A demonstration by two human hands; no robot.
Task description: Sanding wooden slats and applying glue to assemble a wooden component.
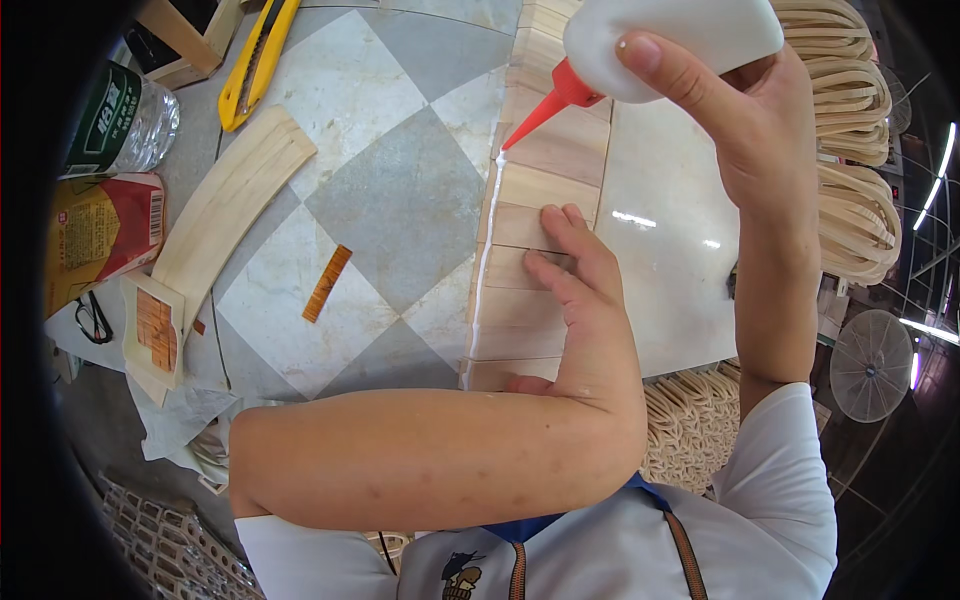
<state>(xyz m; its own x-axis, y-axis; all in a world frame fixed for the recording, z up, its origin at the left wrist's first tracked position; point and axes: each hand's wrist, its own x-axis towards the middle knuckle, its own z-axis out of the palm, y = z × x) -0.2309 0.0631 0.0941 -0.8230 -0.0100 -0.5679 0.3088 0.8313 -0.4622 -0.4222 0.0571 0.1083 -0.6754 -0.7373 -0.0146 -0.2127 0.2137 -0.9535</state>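
Note:
In my right hand (745,130) is a white squeeze bottle (690,25), tilted down with its red nozzle (552,98) pointing to the lower left. The nozzle tip touches or nearly touches a line of white glue (485,245). That line runs along the left edge of a row of flat wooden slats (550,188) laid side by side on the table. My left forearm crosses in front of me, and my left hand (585,290) lies on the slats with its fingers spread. Part of the slats' near end is hidden by that arm.
On the checkered tabletop (390,190) lie a yellow utility knife (258,65), a curved wooden board (235,205) and a small brown strip (327,284). At left are a plastic bottle (125,120), a red-gold package (105,235) and a small tray (155,330). Bundled wooden loops (840,110) stand right.

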